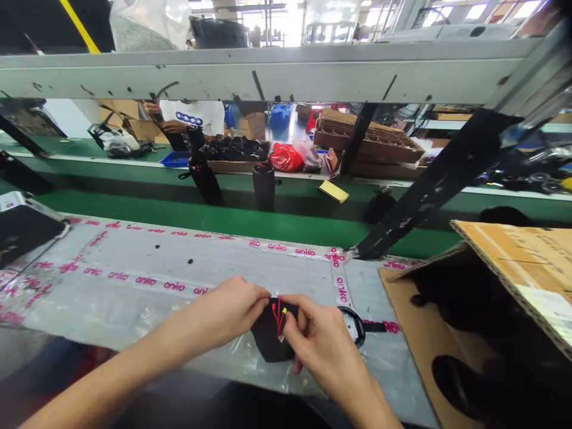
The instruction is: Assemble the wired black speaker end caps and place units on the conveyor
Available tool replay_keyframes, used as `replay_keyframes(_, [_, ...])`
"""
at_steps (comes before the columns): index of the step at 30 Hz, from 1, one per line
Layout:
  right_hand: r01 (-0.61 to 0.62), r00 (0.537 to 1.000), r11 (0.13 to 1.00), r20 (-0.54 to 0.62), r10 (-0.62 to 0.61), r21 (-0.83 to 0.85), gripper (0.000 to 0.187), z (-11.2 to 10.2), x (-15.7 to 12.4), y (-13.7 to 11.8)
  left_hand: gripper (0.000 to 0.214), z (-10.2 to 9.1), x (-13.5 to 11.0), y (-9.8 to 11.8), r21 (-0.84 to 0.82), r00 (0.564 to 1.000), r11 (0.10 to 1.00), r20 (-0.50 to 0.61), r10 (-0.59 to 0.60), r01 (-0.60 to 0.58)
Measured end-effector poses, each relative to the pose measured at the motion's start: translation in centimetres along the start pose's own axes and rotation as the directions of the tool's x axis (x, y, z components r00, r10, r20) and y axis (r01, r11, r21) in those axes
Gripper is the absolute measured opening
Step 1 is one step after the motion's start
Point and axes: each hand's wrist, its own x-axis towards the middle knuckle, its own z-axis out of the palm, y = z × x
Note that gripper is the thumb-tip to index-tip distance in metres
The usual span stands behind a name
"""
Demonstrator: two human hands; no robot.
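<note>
My left hand (232,310) and my right hand (319,342) meet over a small black part (268,342) with thin red wires and a yellow tip (280,316). Both hands are closed in a pinch, the left on the part's upper edge, the right on the wires. The part rests low over a grey work surface (179,262) covered in plastic film and taped with pink-lettered tape. A black ring-shaped piece (355,325) lies just to the right of my right hand.
An open cardboard box (513,262) with dark parts inside stands at the right. Beyond the grey surface runs a green conveyor (268,217) carrying two black cylinders (264,185). Across it, another person in a white shirt (192,116) works beside boxes and a red bag (286,158).
</note>
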Motion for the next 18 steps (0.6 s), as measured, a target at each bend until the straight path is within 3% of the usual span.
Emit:
replay_keyframes(6, [-0.038,0.998,0.998,-0.039,0.040,0.039,0.031,-0.9,-0.1,1.1,0.030,1.1,1.5,0.7,0.292,1.000,0.957,0.007,0.006,-0.008])
replay_keyframes(10, [-0.047,0.998,0.996,-0.032,0.049,0.069,0.026,-1.5,0.0,1.6,0.025,0.8,2.4,1.0,0.253,1.000,0.967,-0.022,0.006,0.000])
replay_keyframes(15, [-0.033,0.999,0.996,-0.023,0.035,0.085,0.021,-2.1,0.0,1.9,0.026,0.5,3.0,1.1,0.154,0.995,0.984,-0.036,0.093,-0.086])
replay_keyframes(18, [-0.040,0.999,0.992,-0.013,0.042,0.116,0.020,-2.5,-0.1,2.3,0.024,1.0,3.7,1.6,0.190,0.993,0.977,-0.061,0.105,-0.092])
